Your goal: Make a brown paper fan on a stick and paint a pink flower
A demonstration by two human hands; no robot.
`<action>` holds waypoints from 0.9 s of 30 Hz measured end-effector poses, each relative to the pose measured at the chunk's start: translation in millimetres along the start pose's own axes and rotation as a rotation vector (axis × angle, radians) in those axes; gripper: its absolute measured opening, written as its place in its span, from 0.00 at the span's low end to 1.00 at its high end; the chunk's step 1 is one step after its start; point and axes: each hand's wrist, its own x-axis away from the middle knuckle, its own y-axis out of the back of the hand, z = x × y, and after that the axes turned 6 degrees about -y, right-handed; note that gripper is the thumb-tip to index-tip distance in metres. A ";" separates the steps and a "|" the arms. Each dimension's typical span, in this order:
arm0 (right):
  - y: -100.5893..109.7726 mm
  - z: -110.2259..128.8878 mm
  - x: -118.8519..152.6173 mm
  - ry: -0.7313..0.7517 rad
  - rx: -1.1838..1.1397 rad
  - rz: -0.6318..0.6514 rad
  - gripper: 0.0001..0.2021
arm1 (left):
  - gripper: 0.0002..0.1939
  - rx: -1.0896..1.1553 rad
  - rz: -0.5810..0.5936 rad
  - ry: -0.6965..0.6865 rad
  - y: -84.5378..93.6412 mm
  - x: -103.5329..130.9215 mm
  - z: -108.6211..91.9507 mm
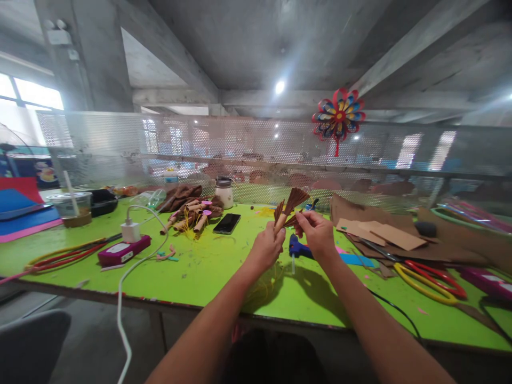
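My left hand (267,244) is closed around the lower end of a brown paper figure (281,220), a light tube with pleated dark brown pieces fanning out above it. My right hand (316,230) is beside it, thumb and fingers pinching the edge of a pleated brown paper piece (295,217) at the figure's right side. Part of that piece is hidden by the fingers. Just below my right hand, a blue glue gun (298,247) rests on the green table (192,277). Thin yellow strands (266,282) show faintly below my left hand.
Left of my hands lie a black phone (226,223) and a pile of brown paper rolls (195,213). A white charger (130,231) with a cable sits on a purple power strip (124,250). Scissors (428,282) and brown sheets (400,234) lie right. A perforated screen (240,141) stands behind.
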 end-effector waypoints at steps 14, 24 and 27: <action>-3.9 1.5 1.0 -0.001 -0.038 0.002 0.17 | 0.14 0.066 -0.026 0.031 -0.5 -2.8 5.7; -5.5 -2.2 2.0 -0.010 -0.045 0.015 0.17 | 0.14 0.123 -0.042 0.026 0.0 -3.9 6.2; -5.7 -1.9 2.5 -0.014 -0.046 0.013 0.17 | 0.13 0.130 -0.041 0.023 -0.3 -3.9 5.9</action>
